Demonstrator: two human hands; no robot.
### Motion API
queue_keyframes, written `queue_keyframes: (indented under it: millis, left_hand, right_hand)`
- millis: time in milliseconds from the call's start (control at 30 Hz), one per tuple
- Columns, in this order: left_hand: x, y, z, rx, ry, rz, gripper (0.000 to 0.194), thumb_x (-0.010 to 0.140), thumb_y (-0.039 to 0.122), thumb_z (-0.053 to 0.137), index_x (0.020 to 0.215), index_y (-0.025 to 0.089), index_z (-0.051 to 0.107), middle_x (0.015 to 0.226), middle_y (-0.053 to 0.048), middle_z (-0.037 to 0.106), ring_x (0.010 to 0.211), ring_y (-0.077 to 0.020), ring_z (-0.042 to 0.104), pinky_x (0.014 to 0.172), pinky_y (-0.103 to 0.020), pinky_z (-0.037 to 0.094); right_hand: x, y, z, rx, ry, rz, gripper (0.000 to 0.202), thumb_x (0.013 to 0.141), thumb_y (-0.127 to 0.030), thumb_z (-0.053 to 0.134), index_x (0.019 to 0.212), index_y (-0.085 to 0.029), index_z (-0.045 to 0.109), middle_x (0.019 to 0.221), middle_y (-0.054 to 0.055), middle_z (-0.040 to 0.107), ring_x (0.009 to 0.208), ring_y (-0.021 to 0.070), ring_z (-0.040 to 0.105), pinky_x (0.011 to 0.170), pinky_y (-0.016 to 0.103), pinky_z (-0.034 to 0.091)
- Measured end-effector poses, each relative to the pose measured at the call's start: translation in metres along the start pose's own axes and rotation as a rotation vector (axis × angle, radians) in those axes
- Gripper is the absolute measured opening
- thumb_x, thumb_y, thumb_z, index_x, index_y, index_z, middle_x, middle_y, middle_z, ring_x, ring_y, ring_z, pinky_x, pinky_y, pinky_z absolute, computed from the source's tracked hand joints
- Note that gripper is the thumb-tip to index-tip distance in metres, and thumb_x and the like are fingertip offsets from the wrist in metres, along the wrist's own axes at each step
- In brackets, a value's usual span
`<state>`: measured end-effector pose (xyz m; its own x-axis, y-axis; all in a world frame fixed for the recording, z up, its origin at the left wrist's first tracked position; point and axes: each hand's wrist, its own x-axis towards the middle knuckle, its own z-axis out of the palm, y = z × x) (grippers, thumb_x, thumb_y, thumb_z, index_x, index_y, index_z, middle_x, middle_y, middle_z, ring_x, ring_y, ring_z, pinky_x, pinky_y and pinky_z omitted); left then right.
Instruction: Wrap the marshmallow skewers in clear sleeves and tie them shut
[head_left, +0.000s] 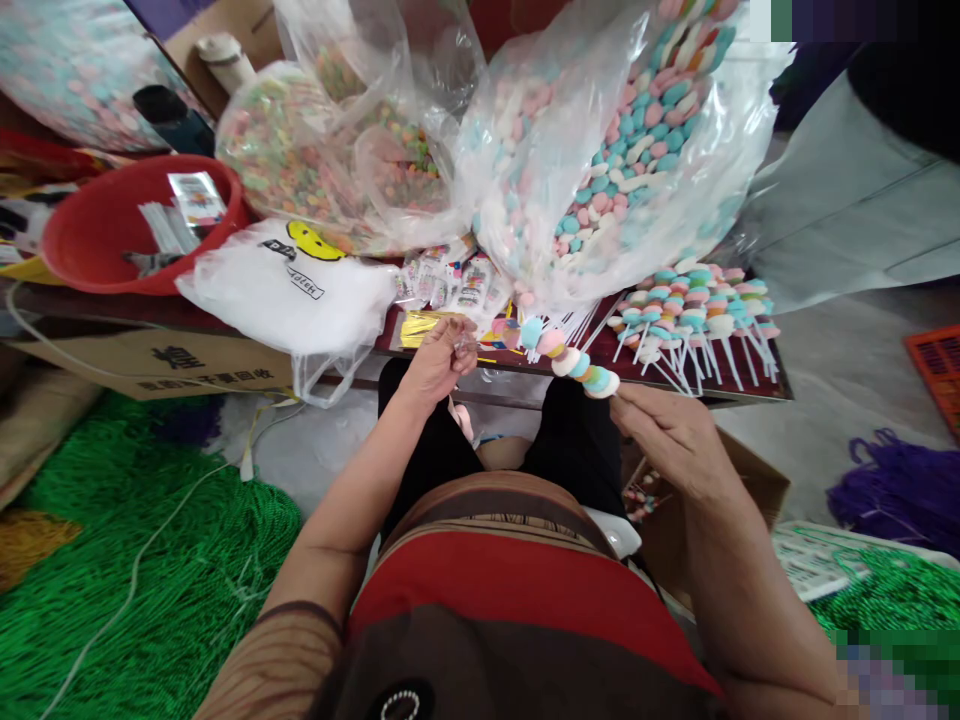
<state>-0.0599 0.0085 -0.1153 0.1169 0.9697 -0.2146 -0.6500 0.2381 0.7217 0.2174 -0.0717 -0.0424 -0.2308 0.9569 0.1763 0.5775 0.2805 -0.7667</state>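
My right hand (667, 430) is closed on the lower end of a candy skewer (574, 360), a row of pink, white, blue and orange puffy sweets. The skewer points up and left over the table edge. My left hand (444, 358) is closed, its fingertips pinching what looks like clear plastic film (465, 343). A printed patch of colour lies between that hand and the skewer's far end; whether it touches the skewer I cannot tell. Beside the left hand are gold twist ties (429, 328) and small printed packets (471, 282).
Finished candy skewers (697, 310) lie piled at the table's right end. Large clear bags of sweets (630, 170) stand behind, with a red basin (71, 235) and a white plastic bag (289, 300) to the left. A cardboard box (750, 475) sits below right; green strands (150, 560) cover the floor left.
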Motion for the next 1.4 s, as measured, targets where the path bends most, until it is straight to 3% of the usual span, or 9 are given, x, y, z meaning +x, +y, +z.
queue_keyframes:
  millis: [267, 367, 500, 733, 833, 1033, 1233, 1333, 1400]
  left_hand:
    - [-0.001, 0.003, 0.002, 0.199, -0.071, 0.081, 0.047, 0.065, 0.057, 0.088, 0.073, 0.018, 0.061, 0.051, 0.01, 0.046, 0.037, -0.001, 0.033, 0.04, -0.016, 0.031]
    - [-0.002, 0.004, 0.003, 0.283, -0.107, 0.106, 0.05, 0.063, 0.059, 0.088, 0.07, 0.017, 0.063, 0.051, 0.008, 0.048, 0.038, -0.0015, 0.035, 0.04, -0.017, 0.03]
    - [-0.004, 0.005, 0.006, 0.41, -0.167, 0.124, 0.05, 0.067, 0.063, 0.084, 0.072, 0.016, 0.067, 0.053, 0.006, 0.05, 0.041, -0.0016, 0.037, 0.041, -0.017, 0.028]
    - [-0.009, 0.011, 0.009, 0.595, -0.234, 0.138, 0.046, 0.076, 0.061, 0.077, 0.08, 0.016, 0.073, 0.058, 0.005, 0.053, 0.044, -0.0026, 0.037, 0.043, -0.019, 0.028]
    - [-0.01, 0.01, 0.01, 0.581, -0.224, 0.123, 0.045, 0.076, 0.06, 0.078, 0.08, 0.016, 0.073, 0.06, 0.004, 0.056, 0.044, -0.0024, 0.037, 0.043, -0.019, 0.027]
    - [-0.014, 0.01, 0.022, 0.528, -0.241, 0.033, 0.047, 0.071, 0.062, 0.081, 0.078, 0.016, 0.073, 0.06, 0.003, 0.056, 0.044, -0.0028, 0.038, 0.042, -0.018, 0.028]
    - [-0.022, 0.028, 0.038, 0.326, -0.405, -0.129, 0.084, 0.068, 0.093, 0.053, 0.1, 0.018, 0.072, 0.072, -0.004, 0.066, 0.051, -0.0125, 0.057, 0.047, -0.027, 0.044]
    - [-0.026, 0.029, 0.045, 0.256, -0.544, -0.097, 0.087, 0.047, 0.09, 0.072, 0.096, 0.019, 0.07, 0.076, -0.004, 0.067, 0.057, -0.0155, 0.063, 0.052, -0.03, 0.048]
    - [-0.027, 0.022, 0.052, 0.255, -0.55, -0.077, 0.072, 0.049, 0.078, 0.083, 0.088, 0.019, 0.068, 0.068, -0.001, 0.063, 0.054, -0.0122, 0.059, 0.051, -0.027, 0.045]
  right_hand:
    - [-0.003, 0.018, -0.009, -0.191, 0.018, -0.081, 0.025, 0.092, -0.037, 0.056, 0.101, -0.028, 0.079, 0.088, 0.003, 0.081, 0.079, 0.0228, 0.076, 0.074, 0.033, 0.06]
    - [-0.007, 0.024, -0.013, -0.185, 0.029, -0.01, 0.024, 0.093, -0.038, 0.06, 0.107, -0.026, 0.076, 0.079, 0.003, 0.079, 0.066, 0.0207, 0.074, 0.065, 0.031, 0.058]
    - [-0.01, 0.026, -0.009, -0.129, 0.114, 0.068, 0.023, 0.091, -0.045, 0.065, 0.094, -0.024, 0.075, 0.068, 0.0, 0.075, 0.057, 0.0176, 0.07, 0.055, 0.028, 0.052]
    - [-0.005, 0.024, 0.0, -0.165, 0.219, -0.036, 0.023, 0.091, -0.045, 0.066, 0.085, -0.027, 0.079, 0.079, 0.003, 0.078, 0.07, 0.0208, 0.072, 0.067, 0.033, 0.056]
    - [-0.007, 0.027, 0.005, -0.105, 0.205, -0.019, 0.018, 0.091, -0.038, 0.065, 0.095, -0.026, 0.078, 0.083, 0.003, 0.078, 0.068, 0.0182, 0.069, 0.065, 0.032, 0.054]
    - [-0.013, 0.034, 0.024, -0.052, 0.284, 0.041, 0.015, 0.089, -0.036, 0.067, 0.086, -0.024, 0.077, 0.079, 0.003, 0.077, 0.072, 0.0193, 0.071, 0.07, 0.034, 0.057]
    - [-0.013, 0.033, 0.037, 0.068, 0.389, 0.071, 0.017, 0.087, -0.038, 0.069, 0.086, -0.025, 0.079, 0.085, 0.004, 0.08, 0.075, 0.0204, 0.074, 0.073, 0.035, 0.059]
    - [-0.012, 0.029, 0.04, 0.154, 0.411, 0.118, 0.017, 0.086, -0.038, 0.071, 0.087, -0.024, 0.08, 0.085, 0.004, 0.081, 0.075, 0.0204, 0.075, 0.073, 0.034, 0.06]
    - [-0.011, 0.026, 0.042, 0.176, 0.403, 0.134, 0.017, 0.085, -0.039, 0.072, 0.086, -0.024, 0.081, 0.085, 0.004, 0.081, 0.075, 0.0206, 0.075, 0.072, 0.034, 0.06]
